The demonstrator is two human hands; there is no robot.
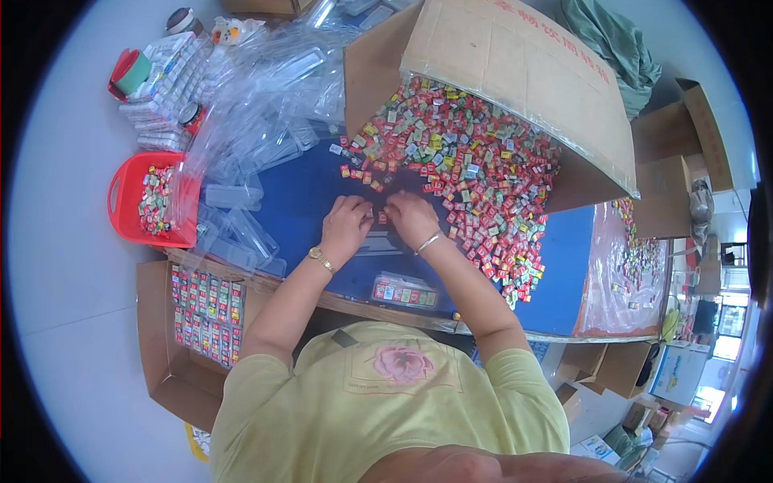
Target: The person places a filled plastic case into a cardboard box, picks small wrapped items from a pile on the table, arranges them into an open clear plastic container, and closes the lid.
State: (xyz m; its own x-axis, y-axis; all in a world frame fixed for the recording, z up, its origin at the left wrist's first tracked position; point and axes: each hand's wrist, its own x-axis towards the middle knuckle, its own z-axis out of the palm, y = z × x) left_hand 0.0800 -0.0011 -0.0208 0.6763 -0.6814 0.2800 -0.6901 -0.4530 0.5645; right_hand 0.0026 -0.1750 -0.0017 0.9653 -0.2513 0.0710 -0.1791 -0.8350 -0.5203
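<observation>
My left hand (346, 227), with a gold watch at its wrist, is over the blue tabletop with its fingers curled together. Across a small gap, my right hand (412, 219), wearing a bangle, has its fingers bent inward and pinched. What either set of fingertips holds is hidden or too small to make out. A small red printed block (382, 217) shows between the hands, close to the right fingertips. Just below them lies a clear plastic case (380, 244). Nearer my body, another clear case (404, 291) contains a row of small coloured blocks.
A tipped cardboard box (515, 56) spills a heap of small blocks (483, 161) across the table. Clear plastic cases (274, 105) pile up at the left. A red basket (117, 201) holds more blocks, and a carton (153, 322) below contains packed rows.
</observation>
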